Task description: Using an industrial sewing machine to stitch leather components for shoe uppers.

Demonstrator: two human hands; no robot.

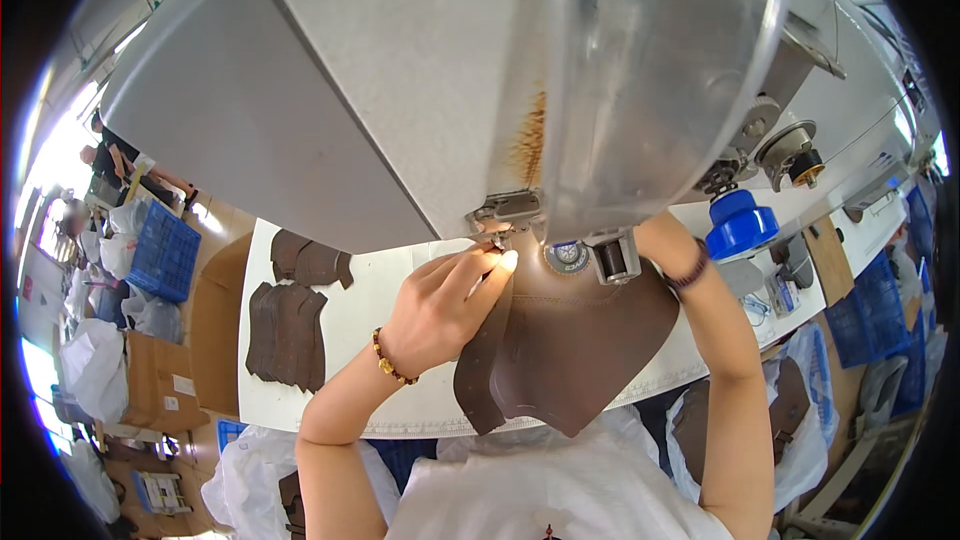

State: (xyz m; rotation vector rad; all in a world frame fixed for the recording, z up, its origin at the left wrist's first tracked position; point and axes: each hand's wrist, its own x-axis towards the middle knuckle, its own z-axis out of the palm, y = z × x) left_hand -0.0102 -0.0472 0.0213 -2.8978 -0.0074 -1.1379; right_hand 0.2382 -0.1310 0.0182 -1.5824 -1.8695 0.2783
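Observation:
A large brown leather-like piece (585,360) with a stitched line lies on the white table under the head of a sewing machine (420,70). A narrower brown flap (482,375) runs along its left side. My left hand (440,305) is closed, with thumb and fingers pinched together right at the needle area (508,220) above this flap. What the fingertips hold is too small to make out. My right hand (662,240) reaches behind the machine head at the piece's far right side; its fingers are hidden. A small dark roller (611,260) sits between my hands.
Stacked brown cut pieces (286,335) lie at the table's left, with more pieces (308,262) behind. A blue knob (740,224) projects from the machine at right. Plastic bags (800,410) with brown pieces hang below the table. Cardboard boxes (150,380) and a blue crate (163,252) stand left.

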